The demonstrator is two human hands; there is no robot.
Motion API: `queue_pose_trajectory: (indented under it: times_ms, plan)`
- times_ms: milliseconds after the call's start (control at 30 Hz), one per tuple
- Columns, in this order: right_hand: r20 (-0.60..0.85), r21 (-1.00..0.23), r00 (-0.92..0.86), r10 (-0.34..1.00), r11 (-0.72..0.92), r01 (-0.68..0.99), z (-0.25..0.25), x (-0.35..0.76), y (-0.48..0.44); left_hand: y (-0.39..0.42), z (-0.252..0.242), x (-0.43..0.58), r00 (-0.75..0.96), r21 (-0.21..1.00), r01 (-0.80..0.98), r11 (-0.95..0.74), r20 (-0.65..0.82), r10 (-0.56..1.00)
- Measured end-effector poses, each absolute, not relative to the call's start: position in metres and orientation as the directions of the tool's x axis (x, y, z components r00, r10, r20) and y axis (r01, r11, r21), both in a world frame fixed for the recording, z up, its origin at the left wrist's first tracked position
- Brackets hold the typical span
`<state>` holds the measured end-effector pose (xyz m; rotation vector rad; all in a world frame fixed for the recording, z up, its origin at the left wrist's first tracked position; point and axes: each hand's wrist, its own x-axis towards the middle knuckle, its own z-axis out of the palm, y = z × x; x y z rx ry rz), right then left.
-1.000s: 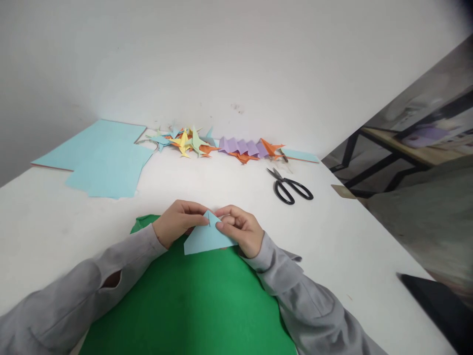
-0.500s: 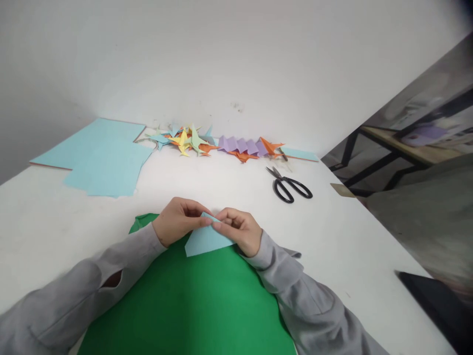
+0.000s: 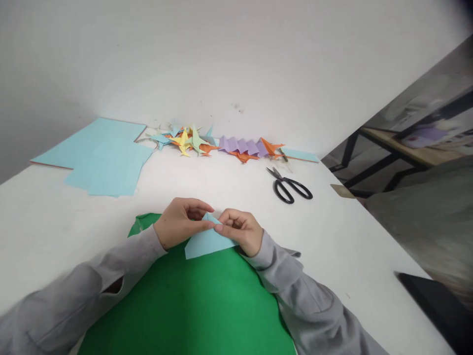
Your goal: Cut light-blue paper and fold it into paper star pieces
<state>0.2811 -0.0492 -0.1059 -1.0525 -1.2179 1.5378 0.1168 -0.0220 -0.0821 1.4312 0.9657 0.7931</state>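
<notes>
A light blue sheet of paper (image 3: 207, 244), folded to a point at its top, is held between my two hands above a green cushion-like surface (image 3: 185, 301). My left hand (image 3: 181, 222) pinches it from the left, the thumb laid across the front and the index finger arched over the tip. From the right, my right hand (image 3: 242, 229) grips the paper between thumb and curled fingers. Both thumb tips meet near the middle of the paper. Its right corner is partly hidden behind my right hand.
Black-handled scissors (image 3: 288, 187) lie on the white table (image 3: 343, 246) to the right. Light blue sheets (image 3: 111, 162) are stacked at the left. Folded paper figures (image 3: 185, 142) and a pleated purple paper (image 3: 242, 146) line the wall. A dark flat object (image 3: 432, 301) sits at the right edge.
My left index finger has lifted off the paper's upper edge, baring more of the pointed tip. The paper and both hands have shifted very slightly right.
</notes>
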Motion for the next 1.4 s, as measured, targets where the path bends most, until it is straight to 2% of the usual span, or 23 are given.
queue_pose_trajectory:
  times_ms: [133,300,500,700,1000,1233,1400]
  plan:
    - [-0.125,-0.975,-0.224,0.966,-0.162,-0.154,-0.106,0.281,-0.049,-0.022,-0.086,0.116,0.488,0.995,0.096,0.037,-0.079,0.869]
    - [-0.122,-0.973,-0.237,0.964,-0.163,-0.162,-0.107,0.281,-0.050,-0.022,-0.087,0.116,0.469,0.997,0.070,-0.007,-0.027,0.883]
    - [-0.110,-0.965,-0.236,0.965,-0.161,-0.207,-0.111,0.283,-0.048,-0.023,-0.082,0.117,0.445,0.995,0.070,0.069,-0.093,0.891]
    - [-0.051,-0.989,-0.156,0.986,-0.072,-0.132,-0.111,0.285,-0.047,-0.021,-0.087,0.117,0.446,0.993,-0.029,0.116,-0.091,0.890]
    - [-0.106,-0.994,-0.141,0.984,-0.109,-0.019,-0.102,0.281,-0.049,-0.021,-0.084,0.116,0.455,0.999,-0.004,0.046,-0.039,0.890]
    - [-0.136,-0.976,-0.186,0.973,-0.164,-0.145,-0.108,0.285,-0.047,-0.018,-0.081,0.114,0.475,0.997,0.001,0.072,-0.064,0.878]
    - [-0.140,-0.974,-0.177,0.974,-0.167,-0.151,-0.111,0.287,-0.046,-0.017,-0.082,0.114,0.476,0.997,0.020,0.076,-0.077,0.876]
